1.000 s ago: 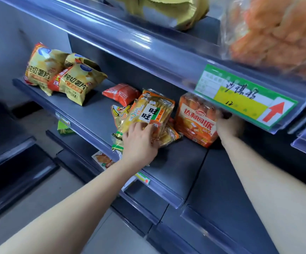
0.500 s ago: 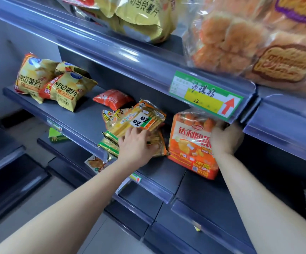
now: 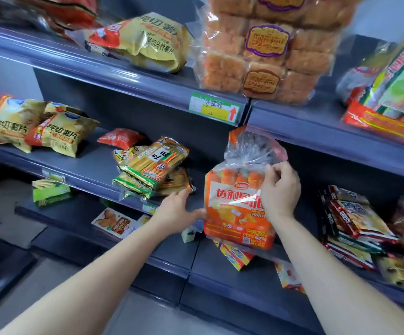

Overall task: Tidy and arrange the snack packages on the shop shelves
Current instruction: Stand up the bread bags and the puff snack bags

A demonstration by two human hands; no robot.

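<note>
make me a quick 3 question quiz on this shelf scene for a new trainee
1. True or false: the right hand grips the orange cake bag near its top.
2. The arrow on the price label points: A up, B down, C left.
3. Fill in: the left hand, fingers straight beside the bag, is ___.
Key: 1 true; 2 A; 3 open.

Bright, even light with a cool bluish cast falls from above. Pale glare streaks run along the top shelf's front rail and across the crinkled clear plastic of the orange package. Shadow deepens beneath each shelf. The upper corners and right edge smear with blur, and shelf lines bow outward.
</note>
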